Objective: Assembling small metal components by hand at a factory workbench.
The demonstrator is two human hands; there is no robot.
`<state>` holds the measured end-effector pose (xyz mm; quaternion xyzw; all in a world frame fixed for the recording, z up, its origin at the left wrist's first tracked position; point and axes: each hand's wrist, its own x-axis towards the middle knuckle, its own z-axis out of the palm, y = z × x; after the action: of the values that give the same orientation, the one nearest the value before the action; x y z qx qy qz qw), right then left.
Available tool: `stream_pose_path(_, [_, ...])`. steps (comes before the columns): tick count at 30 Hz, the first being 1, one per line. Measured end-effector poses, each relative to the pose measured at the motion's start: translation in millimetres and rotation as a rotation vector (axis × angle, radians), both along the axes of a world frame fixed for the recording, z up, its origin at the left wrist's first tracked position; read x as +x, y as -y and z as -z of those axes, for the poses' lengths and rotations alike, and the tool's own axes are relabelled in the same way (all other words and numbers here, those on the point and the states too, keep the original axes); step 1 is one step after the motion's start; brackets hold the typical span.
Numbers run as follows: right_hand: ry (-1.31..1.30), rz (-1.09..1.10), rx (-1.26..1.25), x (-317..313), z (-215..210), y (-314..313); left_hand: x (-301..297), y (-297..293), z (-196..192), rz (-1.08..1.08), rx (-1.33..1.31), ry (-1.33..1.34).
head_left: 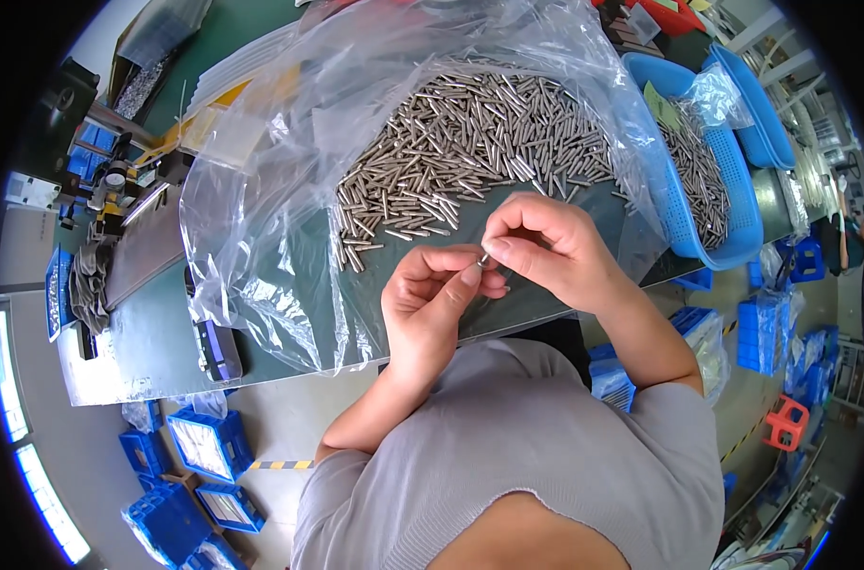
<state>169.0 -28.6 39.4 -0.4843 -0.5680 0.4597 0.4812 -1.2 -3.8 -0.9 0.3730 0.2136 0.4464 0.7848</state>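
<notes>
Close to the table's near edge, my two hands meet over a small metal pin (483,258). My left hand (434,296) pinches it between thumb and forefinger from the left. From the right, my right hand (550,243) grips its upper end with thumb and fingertips. Most of the pin is hidden by the fingers. Just beyond the hands, a large heap of slim metal pins (489,123) lies spread on a clear plastic bag (261,204). A few loose ones lie at the heap's near left edge.
At right stands a blue plastic basket (744,204) with more metal pins and a green slip inside; another blue basket (769,123) is behind it. A purple-and-black device (219,351) sits at the table's front left. Blue crates (211,442) and a red stool (787,423) stand on the floor.
</notes>
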Motion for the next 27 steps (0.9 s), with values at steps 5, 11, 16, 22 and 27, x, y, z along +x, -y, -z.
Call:
stream_pose_path(5, [0.061, 0.032, 0.078, -2, 8, 0, 1, -1, -1, -0.019, -0.001, 0.013])
stream_pose_path(11, [0.028, 0.027, 0.131, -3, 16, 1, 3, -1, -5, -0.038, 0.007, 0.003])
stream_pose_path(16, [-0.076, 0.079, 0.057, -6, 15, 8, 1, 1, 0, -0.012, 0.053, -0.008])
stream_pose_path(22, [-0.732, 0.229, -0.096, 36, -3, -11, 1, 0, 1, 0.004, 0.031, 0.011])
stream_pose_path(27, [0.212, 0.248, -0.103, 51, 3, -32, 0, -1, 0, 0.010, 0.040, 0.010])
